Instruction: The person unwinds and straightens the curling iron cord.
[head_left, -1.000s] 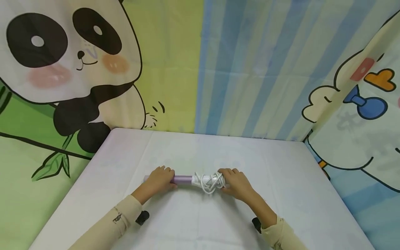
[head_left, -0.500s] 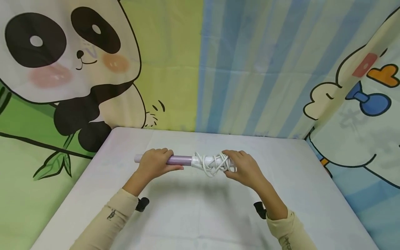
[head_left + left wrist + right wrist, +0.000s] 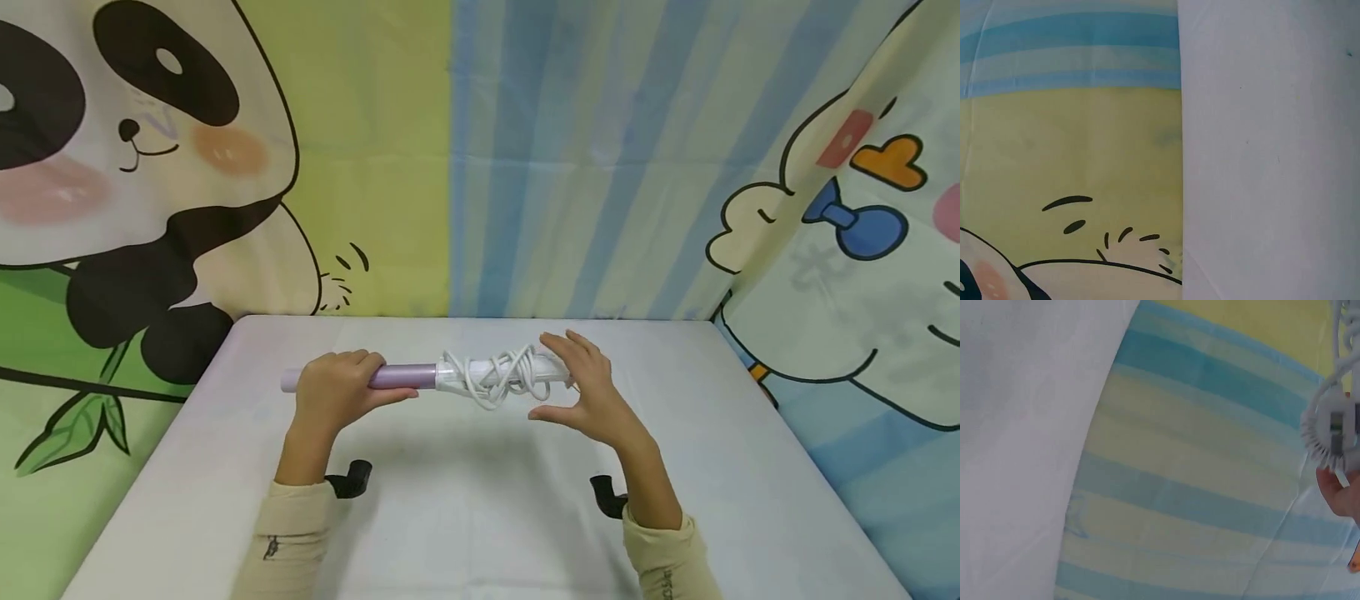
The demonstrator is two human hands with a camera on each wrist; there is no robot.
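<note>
A curling iron with a pinkish-purple barrel and a white handle (image 3: 557,367) is held level above the white table. Its white cord (image 3: 491,385) is wound loosely round the handle. My left hand (image 3: 336,390) grips the barrel near its pale left tip, thumb stretched along the near side. At the handle end, my right hand (image 3: 588,392) has fingers and thumb spread apart, with the handle's end reaching between them. In the right wrist view, the handle end (image 3: 1335,428) shows a ridged edge and dark and green patches, with some fingers (image 3: 1338,494) just below. The left wrist view shows neither hand nor iron.
The white table (image 3: 465,533) spreads beneath both arms. Behind it hangs a striped and yellow cloth (image 3: 570,167) with a panda print (image 3: 202,167), and another printed cloth (image 3: 825,317) runs along the right. Small black mounts (image 3: 351,480) stick out at both wrists.
The curling iron has risen off the table with both hands. My right hand has since loosened from the handle and spread its fingers; my left keeps its grip. The head view has shifted slightly.
</note>
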